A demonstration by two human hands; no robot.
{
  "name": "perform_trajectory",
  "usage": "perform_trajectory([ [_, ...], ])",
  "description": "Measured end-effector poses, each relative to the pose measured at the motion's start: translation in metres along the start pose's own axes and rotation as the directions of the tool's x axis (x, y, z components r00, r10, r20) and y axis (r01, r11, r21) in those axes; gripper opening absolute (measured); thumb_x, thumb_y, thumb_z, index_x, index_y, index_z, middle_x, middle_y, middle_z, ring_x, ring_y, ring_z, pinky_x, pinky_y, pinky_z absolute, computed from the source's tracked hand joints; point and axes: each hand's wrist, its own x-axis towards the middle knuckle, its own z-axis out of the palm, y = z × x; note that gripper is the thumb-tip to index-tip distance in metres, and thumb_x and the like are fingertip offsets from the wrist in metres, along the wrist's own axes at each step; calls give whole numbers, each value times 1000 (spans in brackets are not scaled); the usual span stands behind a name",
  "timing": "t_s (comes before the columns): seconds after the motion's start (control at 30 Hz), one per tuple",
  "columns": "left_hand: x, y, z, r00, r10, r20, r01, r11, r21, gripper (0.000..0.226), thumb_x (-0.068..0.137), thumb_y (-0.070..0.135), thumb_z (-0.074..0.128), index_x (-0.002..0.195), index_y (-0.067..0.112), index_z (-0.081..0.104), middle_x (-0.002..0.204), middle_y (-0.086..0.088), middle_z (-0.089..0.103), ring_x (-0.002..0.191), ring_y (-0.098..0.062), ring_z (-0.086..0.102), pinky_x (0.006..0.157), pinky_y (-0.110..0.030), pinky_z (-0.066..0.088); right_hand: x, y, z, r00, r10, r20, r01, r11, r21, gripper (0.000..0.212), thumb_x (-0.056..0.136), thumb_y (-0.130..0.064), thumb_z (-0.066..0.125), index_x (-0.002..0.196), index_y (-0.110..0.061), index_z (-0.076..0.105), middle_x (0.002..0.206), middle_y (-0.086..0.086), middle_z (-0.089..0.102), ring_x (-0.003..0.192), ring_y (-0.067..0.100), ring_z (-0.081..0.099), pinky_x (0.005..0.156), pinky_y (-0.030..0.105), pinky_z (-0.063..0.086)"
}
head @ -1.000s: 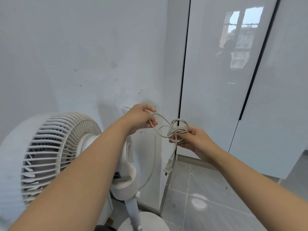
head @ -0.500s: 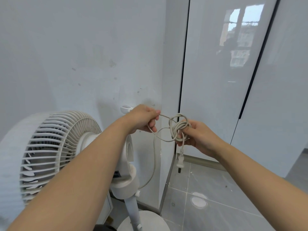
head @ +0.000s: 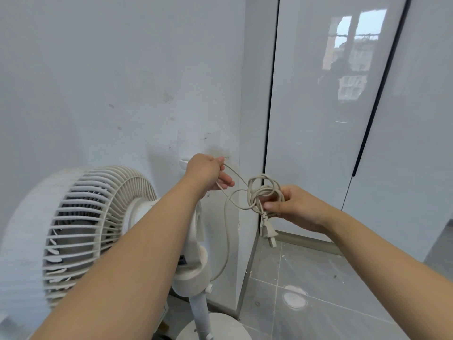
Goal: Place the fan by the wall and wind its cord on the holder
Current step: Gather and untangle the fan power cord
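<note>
White fan (head: pixel 98 229) stood by the wall (head: pixel 122 69), its cord (head: pixel 226 241) held up between two hands.

At the left the fan's grille is seen, with its pole and round base below, close to the wall. Just above and right of the fan head, the left hand (head: pixel 206 173) is curled round a single strand of cord; a white holder (head: pixel 182 163) shows at its left edge, mostly hidden. From the fan's neck the cord is carried up in an arc, through an open loop, into a tangled coil between the hands. That coil is pinched by the right hand (head: pixel 299 207) between thumb and fingers, and the plug (head: pixel 269 233) hangs beneath it. Glossy cabinet doors (head: pixel 318 119) are seen to the right, above a grey tiled floor (head: pixel 318 303).
</note>
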Motion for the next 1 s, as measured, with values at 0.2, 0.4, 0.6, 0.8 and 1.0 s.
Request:
perform_trajectory([
  [0.2,-1,-1,-4,1000,-12,6,12,999,47,26,99,18,44,77,5,49,41,-4,60,57,-22,64,42,-18,51,1,-8,10,997,38,-73,-45,993,-107,9,75,0,70,81,-4,66,80,10,65,79,20,61,83,36,50],
  [0.4,2,-2,-9,997,-50,-64,49,999,-25,27,100,16,41,76,5,45,37,-5,57,41,-15,62,40,-18,50,-1,-4,14,986,121,-117,-131,988,-80,14,74,-6,75,78,-9,62,77,8,58,76,17,57,76,31,46],
  [0.6,3,1,-8,985,-114,-133,105,992,-73,30,101,13,37,74,3,44,36,-8,56,40,-17,59,40,-21,51,0,-1,12,981,158,-110,-138,976,167,13,88,4,54,95,-5,62,85,12,68,70,23,69,68,35,53],
  [0.8,1,-6,-8,996,77,35,-84,870,486,38,87,-4,34,111,9,60,108,-6,62,96,-21,56,69,-23,45,0,-8,8,992,68,-107,-76,994,-75,15,89,6,50,88,-1,63,75,14,64,60,20,64,56,27,50],
  [1.0,-9,-3,-1,914,55,403,-265,832,488,15,87,17,60,93,18,73,80,4,71,73,5,61,65,-16,39,5,-23,9,989,16,-148,-49,974,-222,20,85,0,53,69,-7,62,45,6,52,39,11,45,42,19,30],
])
